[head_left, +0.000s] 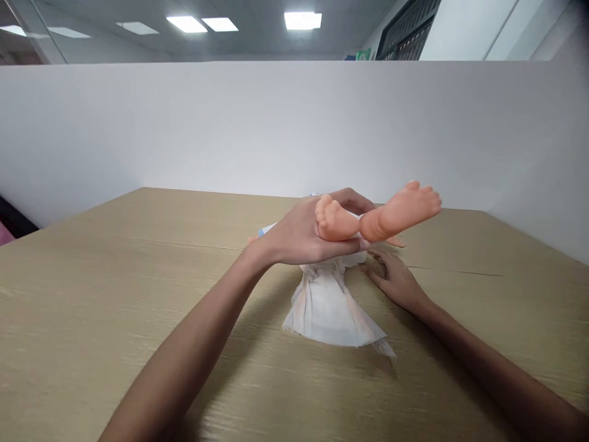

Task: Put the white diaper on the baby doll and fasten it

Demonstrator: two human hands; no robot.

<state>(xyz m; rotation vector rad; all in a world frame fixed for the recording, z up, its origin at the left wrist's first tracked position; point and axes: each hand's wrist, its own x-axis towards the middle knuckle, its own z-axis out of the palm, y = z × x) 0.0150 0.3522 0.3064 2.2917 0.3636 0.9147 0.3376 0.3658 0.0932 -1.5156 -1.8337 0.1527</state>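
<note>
From my remote station, I am seeing a pinkish plastic doll [405, 212] lying on the table [115, 282], its bare feet rising toes-up, its torso mostly hiding from me. Below them, a white, ruffled diaper [327, 307] is fanning out toward me, narrowing toward the doll.

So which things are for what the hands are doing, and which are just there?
Being used:
doll, legs held up in the left grip
white diaper, below those legs, right grip beside it
table underneath

Just there:
white wall
ceiling lights
pink thing at the left edge, too cut off to name
</note>
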